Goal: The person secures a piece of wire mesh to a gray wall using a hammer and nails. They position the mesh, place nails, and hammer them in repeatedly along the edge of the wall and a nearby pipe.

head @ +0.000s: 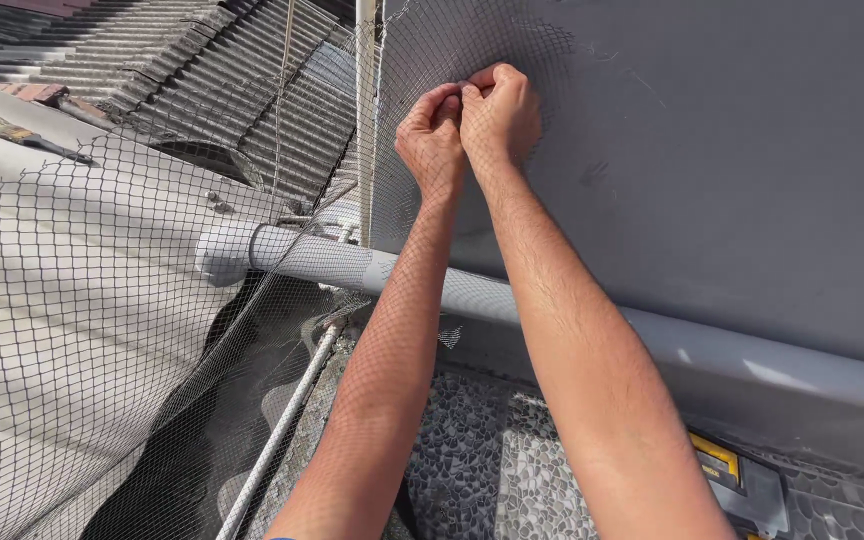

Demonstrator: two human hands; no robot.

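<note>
Grey wall [732, 150] backs both hands: left hand [430, 140] and right hand [502, 112], touching, pinch closed on thin black netting [82, 300] above a grey pipe [472, 295].

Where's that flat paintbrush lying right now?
The flat paintbrush with a dark handle lies at the upper left of the head view, on the pale grey roof surface, just below the ribbed roof tiles.

Two bare forearms are seen, lightly haired, with no sleeves, gloves, watch or rings worn; the left hand [432, 135] and right hand [502, 110] are uncovered.
</note>
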